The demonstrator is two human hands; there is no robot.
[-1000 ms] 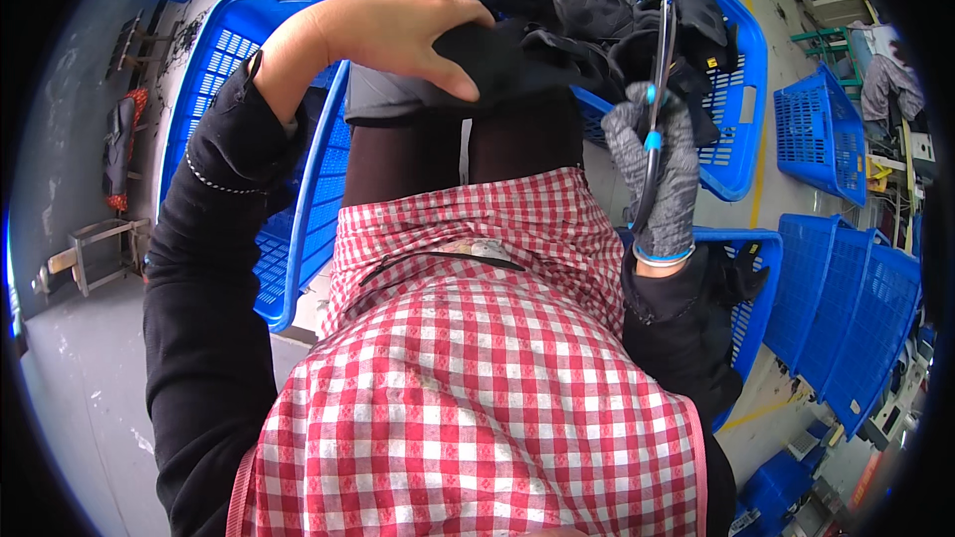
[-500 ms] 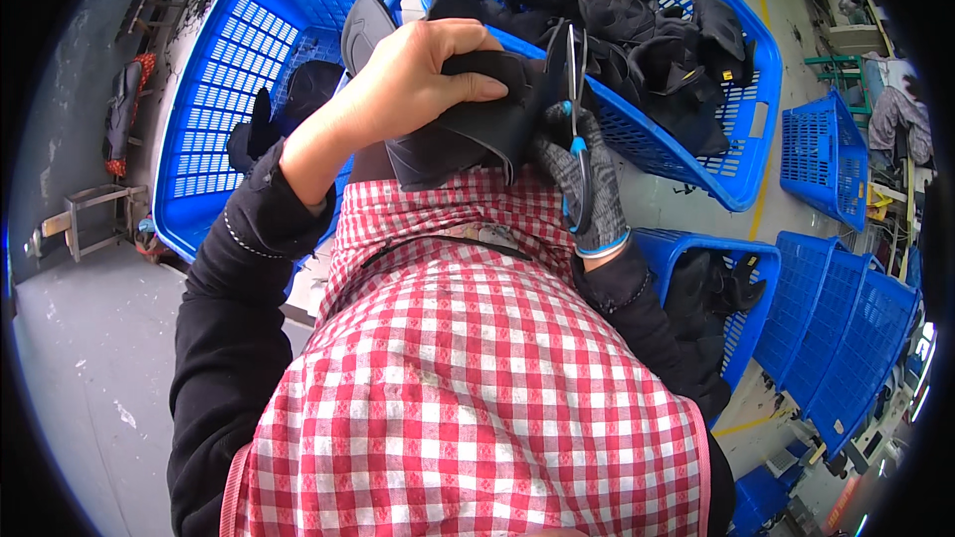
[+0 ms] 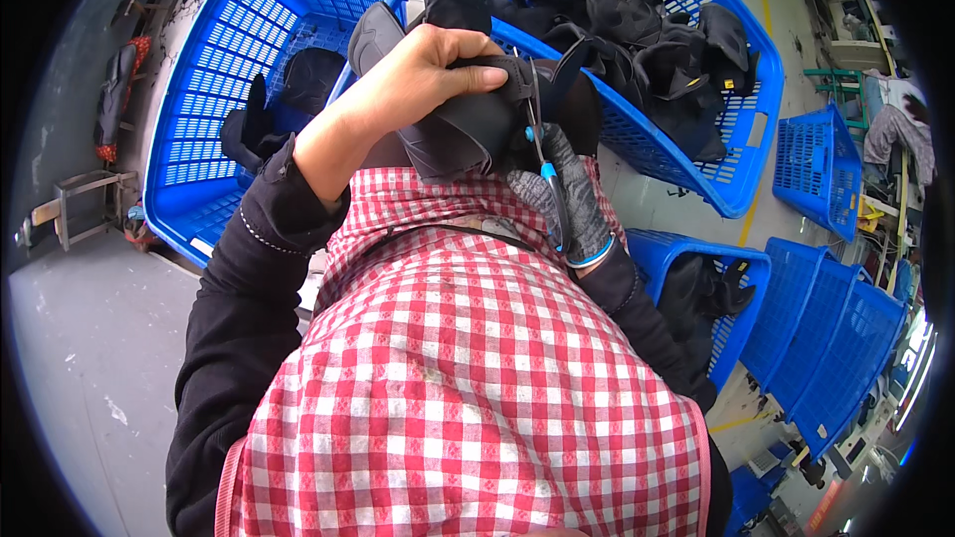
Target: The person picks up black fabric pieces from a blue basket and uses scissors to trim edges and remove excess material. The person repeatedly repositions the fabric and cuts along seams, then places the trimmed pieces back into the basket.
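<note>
Bare, my left hand [image 3: 423, 75] pinches a black padded fabric piece [image 3: 460, 134] at lap height, thumb on top and fingers curled beneath. The piece is folded, with a stiff, rounded grey-black flap [image 3: 374, 35] sticking out on its left. My right hand [image 3: 577, 189], in a grey knitted glove with a light-blue cuff, grips a pair of scissors [image 3: 549, 175] with black and blue handles. The blades point away from me and reach the right edge of the piece, near my left thumb. Whether the blades have fabric between them is hard to make out.
A blue basket [image 3: 204, 89] on the left holds a few black pieces [image 3: 308, 80]. Another basket [image 3: 731, 189] ahead right is heaped with similar black pieces [image 3: 647, 35]. Nearer right stands a smaller filled basket [image 3: 731, 338]. Further blue baskets [image 3: 831, 328] stand beyond it.
My right hand has brought the scissors left, from beside the fabric piece to its right edge. The piece has shifted slightly right and turned in my left hand.
</note>
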